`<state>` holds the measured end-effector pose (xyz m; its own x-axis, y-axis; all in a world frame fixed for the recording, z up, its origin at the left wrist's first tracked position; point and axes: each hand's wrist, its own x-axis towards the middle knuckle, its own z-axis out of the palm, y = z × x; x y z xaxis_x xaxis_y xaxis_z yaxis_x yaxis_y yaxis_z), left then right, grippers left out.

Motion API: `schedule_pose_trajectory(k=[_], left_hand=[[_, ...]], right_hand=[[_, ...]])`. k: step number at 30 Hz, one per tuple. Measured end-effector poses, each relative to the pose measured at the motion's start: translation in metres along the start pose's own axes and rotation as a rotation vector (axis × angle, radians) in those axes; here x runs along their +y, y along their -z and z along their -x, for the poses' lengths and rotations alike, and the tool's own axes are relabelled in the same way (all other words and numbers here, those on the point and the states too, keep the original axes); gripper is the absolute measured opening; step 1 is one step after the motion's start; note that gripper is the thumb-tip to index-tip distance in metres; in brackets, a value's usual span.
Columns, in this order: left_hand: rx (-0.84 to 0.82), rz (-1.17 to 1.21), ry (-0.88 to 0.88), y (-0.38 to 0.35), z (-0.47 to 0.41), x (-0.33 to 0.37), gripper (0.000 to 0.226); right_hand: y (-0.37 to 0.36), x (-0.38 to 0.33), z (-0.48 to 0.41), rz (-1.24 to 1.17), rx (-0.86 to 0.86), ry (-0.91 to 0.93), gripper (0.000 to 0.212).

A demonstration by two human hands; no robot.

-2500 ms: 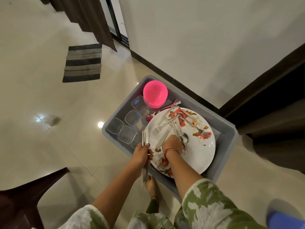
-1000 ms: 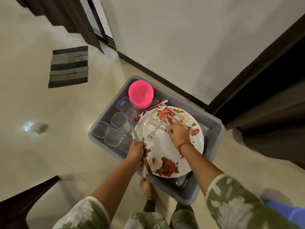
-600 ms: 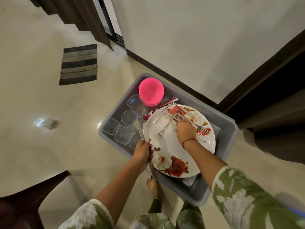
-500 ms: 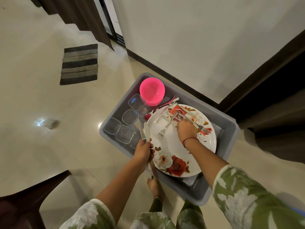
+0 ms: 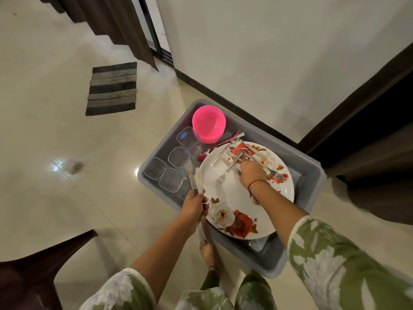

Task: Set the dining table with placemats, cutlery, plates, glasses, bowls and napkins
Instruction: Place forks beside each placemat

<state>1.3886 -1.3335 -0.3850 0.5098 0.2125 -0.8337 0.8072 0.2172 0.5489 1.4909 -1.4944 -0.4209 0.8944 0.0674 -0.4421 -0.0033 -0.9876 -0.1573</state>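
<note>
Head view: our left hand (image 5: 194, 205) grips a bundle of knives (image 5: 196, 183) at the plate's 9 o'clock edge. The blades point toward 12 o'clock and the handles poke out below the fist. Our right hand (image 5: 250, 173), with a red thread at the wrist, reaches over the plate (image 5: 237, 198). Its fingers curl down and pinch the handle of a fork (image 5: 224, 174) whose tines point toward 7 o'clock. More cutlery (image 5: 277, 176) lies crossed under and beyond that hand, from the plate's 11 to 2 o'clock. The plate, white with roses, rests in a grey bin (image 5: 312, 173) on the floor. A pink bowl (image 5: 209, 124) sits in the bin's 11 o'clock corner, and four glasses (image 5: 180, 156) stand along its 9 o'clock side, just beside the plate. Our bare foot (image 5: 207, 251) shows at the bin's 7 o'clock edge. Farther out, a striped rug (image 5: 111, 88) lies at 10 o'clock and a dark chair (image 5: 33, 271) at 8 o'clock.
</note>
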Motion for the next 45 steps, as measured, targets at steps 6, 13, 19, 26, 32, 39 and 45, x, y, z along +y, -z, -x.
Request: schedule_pose_trajectory(k=[6,13,19,26,32,39,45], left_hand=[[0.010,0.037,0.001,-0.001,0.006,-0.001,0.019],[0.024,0.089,0.011,-0.014,0.026,-0.005,0.014],[0.062,0.083,-0.018,-0.030,0.046,-0.015,0.014],[0.120,0.151,-0.013,-0.029,0.071,-0.023,0.015],[0.072,0.410,-0.041,-0.022,0.106,-0.013,0.018],[0.098,0.546,-0.065,-0.004,0.163,0.005,0.018],[0.157,0.645,-0.114,0.040,0.203,0.003,0.016]], right_hand=[[0.001,0.009,0.008,-0.155,-0.164,0.004,0.007],[0.011,0.043,0.023,-0.687,-0.332,-0.310,0.009],[0.012,0.063,0.031,-0.975,-0.215,-0.473,0.016],[0.019,0.071,0.052,-1.041,0.133,-0.412,0.016],[0.069,0.062,0.087,-1.128,0.283,-0.045,0.017],[0.110,0.015,0.148,-1.257,0.100,0.368,0.003],[0.115,-0.035,0.206,-1.121,-0.080,0.717,0.018]])
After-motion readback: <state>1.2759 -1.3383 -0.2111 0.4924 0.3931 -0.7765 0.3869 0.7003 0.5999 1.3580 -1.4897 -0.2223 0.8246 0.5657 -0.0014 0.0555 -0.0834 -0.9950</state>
